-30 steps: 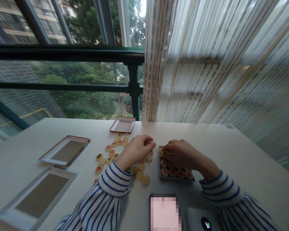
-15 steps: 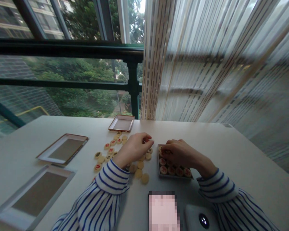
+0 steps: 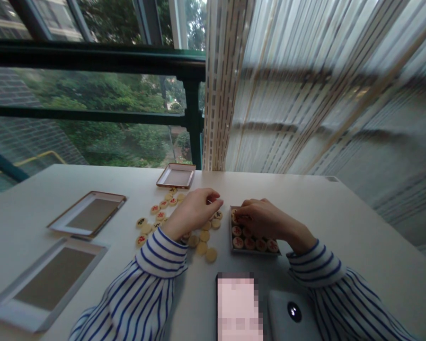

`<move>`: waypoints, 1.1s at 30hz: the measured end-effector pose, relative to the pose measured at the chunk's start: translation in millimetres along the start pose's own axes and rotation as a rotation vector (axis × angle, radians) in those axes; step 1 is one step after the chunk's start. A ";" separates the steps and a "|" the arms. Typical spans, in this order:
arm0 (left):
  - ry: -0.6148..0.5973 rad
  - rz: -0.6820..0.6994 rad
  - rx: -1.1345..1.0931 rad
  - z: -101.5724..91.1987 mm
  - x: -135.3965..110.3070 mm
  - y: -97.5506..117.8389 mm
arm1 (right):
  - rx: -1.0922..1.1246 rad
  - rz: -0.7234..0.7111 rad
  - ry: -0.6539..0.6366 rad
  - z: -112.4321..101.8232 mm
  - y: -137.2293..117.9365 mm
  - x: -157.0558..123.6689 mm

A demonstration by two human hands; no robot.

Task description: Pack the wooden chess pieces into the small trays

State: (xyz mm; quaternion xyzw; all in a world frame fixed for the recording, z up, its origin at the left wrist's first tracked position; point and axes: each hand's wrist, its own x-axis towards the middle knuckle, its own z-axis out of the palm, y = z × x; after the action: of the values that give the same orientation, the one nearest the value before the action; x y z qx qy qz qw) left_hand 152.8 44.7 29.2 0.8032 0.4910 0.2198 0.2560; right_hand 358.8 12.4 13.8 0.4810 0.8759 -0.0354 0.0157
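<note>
Round wooden Chinese chess pieces (image 3: 160, 215) with red or black characters lie loose on the table, some blank side up. My left hand (image 3: 195, 210) hovers over them with curled fingers, thumb near the index finger; whatever is inside the curl is hidden. To its right a small shallow box (image 3: 254, 253) holds rows of pieces, and the front ones (image 3: 249, 243) show red characters. My right hand (image 3: 264, 215) reaches over this box, its fingertips closed at a chess piece (image 3: 234, 216) in the far left corner. The hand covers much of the box's far side.
Two shallow trays, one brown-rimmed (image 3: 122, 202) and one white (image 3: 5, 310), lie at the left of the white table (image 3: 305, 199). A smaller tray (image 3: 176, 175) is at the far edge. Near me are a phone (image 3: 237, 308) and a grey device (image 3: 284, 312).
The camera view has shifted slightly, so everything sits a little higher in the picture. Both hands keep nearly the same places, the right one still at the box's far left corner.
</note>
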 end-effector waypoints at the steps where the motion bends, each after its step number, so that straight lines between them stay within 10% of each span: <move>1: -0.003 0.001 -0.004 0.0 0.1 -0.1 | 0.001 0.001 0.001 0.4 0.1 0.3; 33: -0.263 0.080 0.265 32.6 -10.5 11.2 | -0.008 0.002 -0.022 -3.0 -1.2 -1.6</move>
State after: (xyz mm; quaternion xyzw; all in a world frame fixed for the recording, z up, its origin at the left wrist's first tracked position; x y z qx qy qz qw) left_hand 175.7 24.5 10.0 0.8705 0.4456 0.0564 0.2012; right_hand 358.6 10.7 17.0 0.4813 0.8753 -0.0372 0.0272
